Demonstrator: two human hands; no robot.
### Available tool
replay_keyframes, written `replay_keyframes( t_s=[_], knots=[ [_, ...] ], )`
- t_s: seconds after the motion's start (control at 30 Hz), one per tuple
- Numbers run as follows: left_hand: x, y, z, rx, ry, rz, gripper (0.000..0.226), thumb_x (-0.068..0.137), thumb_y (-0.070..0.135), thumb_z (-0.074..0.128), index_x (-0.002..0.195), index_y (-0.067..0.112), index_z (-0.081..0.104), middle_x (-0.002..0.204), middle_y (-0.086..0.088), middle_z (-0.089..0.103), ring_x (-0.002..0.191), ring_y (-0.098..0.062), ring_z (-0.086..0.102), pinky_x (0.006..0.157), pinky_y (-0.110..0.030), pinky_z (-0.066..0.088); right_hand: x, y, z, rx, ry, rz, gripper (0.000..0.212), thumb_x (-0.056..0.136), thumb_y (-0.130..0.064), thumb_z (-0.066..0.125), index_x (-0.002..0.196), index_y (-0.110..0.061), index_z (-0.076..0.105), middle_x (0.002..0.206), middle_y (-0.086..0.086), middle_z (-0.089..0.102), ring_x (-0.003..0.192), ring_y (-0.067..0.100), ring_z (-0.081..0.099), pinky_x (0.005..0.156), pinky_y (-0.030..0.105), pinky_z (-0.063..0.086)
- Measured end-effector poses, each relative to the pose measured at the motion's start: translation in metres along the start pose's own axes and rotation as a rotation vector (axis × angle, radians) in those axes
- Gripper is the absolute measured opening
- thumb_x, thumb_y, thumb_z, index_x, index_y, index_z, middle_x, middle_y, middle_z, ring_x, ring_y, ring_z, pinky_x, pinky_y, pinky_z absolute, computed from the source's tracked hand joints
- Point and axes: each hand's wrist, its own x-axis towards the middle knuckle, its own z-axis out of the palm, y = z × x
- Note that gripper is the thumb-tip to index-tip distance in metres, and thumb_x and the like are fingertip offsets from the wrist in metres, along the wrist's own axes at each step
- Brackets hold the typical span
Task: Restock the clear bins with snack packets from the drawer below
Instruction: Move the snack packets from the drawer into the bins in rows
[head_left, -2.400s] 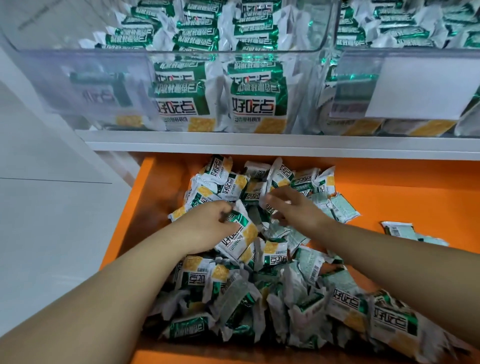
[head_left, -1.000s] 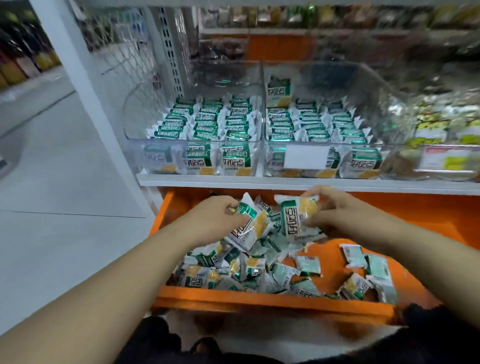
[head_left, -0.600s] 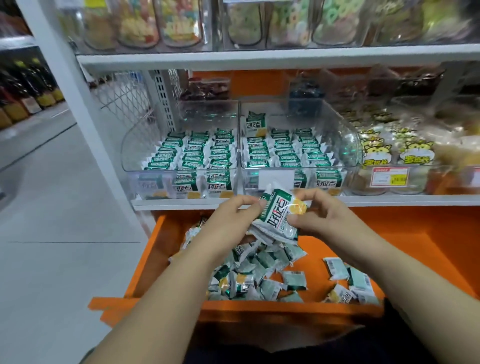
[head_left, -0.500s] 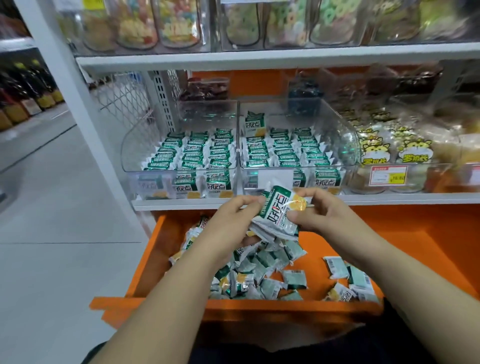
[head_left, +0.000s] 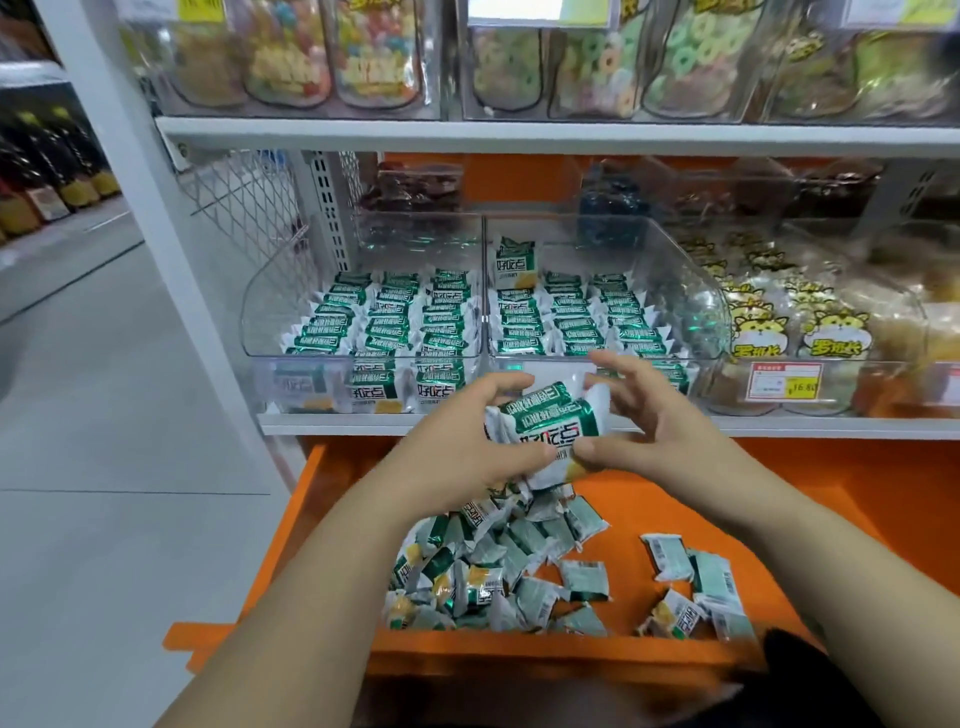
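Observation:
Green-and-white snack packets (head_left: 550, 423) form a small stack held between my left hand (head_left: 467, 452) and my right hand (head_left: 644, 415), just in front of the shelf edge. Above and behind stand two clear bins, the left bin (head_left: 270, 312) and the right bin (head_left: 696, 291), both lined with rows of the same packets. Below, the open orange drawer (head_left: 675, 499) holds a loose pile of packets (head_left: 493, 566) and a few scattered ones (head_left: 691, 582) at the right.
A white shelf board (head_left: 337, 425) carries the bins. To the right are bins of yellow cartoon-print snacks (head_left: 810, 332) with a price tag (head_left: 787, 382). An upper shelf holds candy jars (head_left: 332, 62). Grey aisle floor (head_left: 104, 415) lies at the left.
Both hands picked packets out of the drawer pile, raised them to shelf height and brought them together into one stack. My view rose from the drawer to the shelves.

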Motion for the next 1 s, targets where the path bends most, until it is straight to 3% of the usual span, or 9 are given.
replay_keyframes(
  t_s=[0.1, 0.13, 0.23, 0.3, 0.4, 0.53, 0.7, 0.8, 1.0],
  knots=[
    [0.011, 0.006, -0.014, -0.033, 0.036, 0.051, 0.066, 0.08, 0.032, 0.075, 0.136, 0.039, 0.042, 0.134, 0.002, 0.045, 0.088, 0.008, 0.06, 0.067, -0.007, 0.046, 0.014, -0.018, -0.007, -0.315, -0.117, -0.023, 0.075, 0.08, -0.026, 0.073, 0.139, -0.046, 0.033, 0.141, -0.013, 0.046, 0.123, 0.001, 0.05, 0.097, 0.022, 0.045],
    [0.015, 0.008, -0.017, -0.088, 0.049, 0.076, 0.068, 0.078, 0.031, 0.076, 0.137, 0.037, 0.043, 0.113, 0.009, 0.059, 0.091, 0.005, 0.06, 0.072, -0.008, 0.047, 0.019, -0.025, -0.007, -0.401, -0.124, -0.035, 0.071, 0.079, -0.03, 0.073, 0.137, -0.047, 0.036, 0.143, -0.016, 0.041, 0.123, -0.001, 0.047, 0.095, 0.015, 0.041],
    [0.031, 0.008, -0.026, -0.245, 0.115, 0.121, 0.076, 0.069, 0.041, 0.077, 0.137, 0.033, 0.044, 0.128, 0.007, 0.056, 0.11, -0.002, 0.058, 0.094, -0.021, 0.049, 0.038, -0.044, -0.008, -0.321, -0.072, -0.075, 0.053, 0.079, -0.016, 0.074, 0.123, -0.034, 0.05, 0.107, -0.016, 0.059, 0.077, -0.009, 0.063, 0.067, 0.005, 0.045],
    [0.041, 0.008, -0.031, -0.312, 0.223, 0.127, 0.061, 0.079, 0.04, 0.07, 0.134, 0.03, 0.047, 0.123, 0.014, 0.057, 0.104, 0.006, 0.059, 0.082, -0.009, 0.049, 0.055, -0.049, -0.011, -0.221, 0.001, -0.091, 0.048, 0.078, -0.005, 0.075, 0.116, -0.026, 0.053, 0.089, -0.01, 0.066, 0.063, 0.0, 0.064, 0.06, 0.012, 0.049],
    [0.056, -0.001, -0.037, -0.218, 0.441, 0.079, 0.036, 0.094, 0.034, 0.057, 0.129, 0.031, 0.051, 0.11, 0.023, 0.055, 0.085, 0.022, 0.051, 0.063, 0.002, 0.041, 0.091, -0.043, -0.017, -0.157, 0.177, -0.098, 0.048, 0.077, -0.001, 0.075, 0.116, -0.02, 0.053, 0.095, 0.0, 0.068, 0.07, 0.007, 0.068, 0.06, 0.017, 0.053],
    [0.073, -0.02, -0.038, 0.0, 0.537, 0.043, 0.032, 0.096, 0.023, 0.055, 0.128, 0.024, 0.056, 0.114, 0.012, 0.061, 0.098, 0.0, 0.055, 0.091, -0.02, 0.045, 0.147, -0.02, -0.028, -0.256, 0.336, -0.072, 0.052, 0.078, -0.006, 0.076, 0.119, -0.021, 0.048, 0.101, 0.001, 0.067, 0.078, 0.012, 0.069, 0.069, 0.024, 0.058],
    [0.086, -0.031, -0.037, 0.119, 0.467, 0.059, 0.032, 0.095, 0.025, 0.055, 0.127, 0.025, 0.059, 0.121, 0.012, 0.062, 0.104, -0.002, 0.056, 0.092, -0.025, 0.045, 0.204, 0.011, -0.038, -0.391, 0.303, 0.008, 0.055, 0.077, -0.011, 0.076, 0.118, -0.028, 0.043, 0.134, 0.015, 0.051, 0.105, 0.035, 0.062, 0.085, 0.044, 0.053],
    [0.092, -0.035, -0.037, 0.151, 0.432, 0.067, 0.032, 0.094, 0.031, 0.056, 0.126, 0.028, 0.059, 0.119, 0.015, 0.063, 0.104, -0.002, 0.058, 0.095, -0.028, 0.046, 0.228, 0.014, -0.033, -0.435, 0.266, -0.022, 0.059, 0.08, -0.009, 0.074, 0.131, -0.017, 0.044, 0.143, 0.012, 0.042, 0.125, 0.027, 0.046, 0.087, 0.026, 0.04],
    [0.098, -0.039, -0.035, 0.153, 0.408, 0.038, 0.036, 0.092, 0.035, 0.058, 0.128, 0.035, 0.055, 0.113, 0.02, 0.063, 0.099, 0.006, 0.053, 0.094, -0.026, 0.044, 0.261, 0.023, -0.031, -0.565, 0.172, 0.028, 0.064, 0.084, -0.007, 0.071, 0.139, -0.015, 0.039, 0.14, 0.012, 0.041, 0.091, 0.018, 0.049, 0.052, 0.007, 0.039]
  ],
)
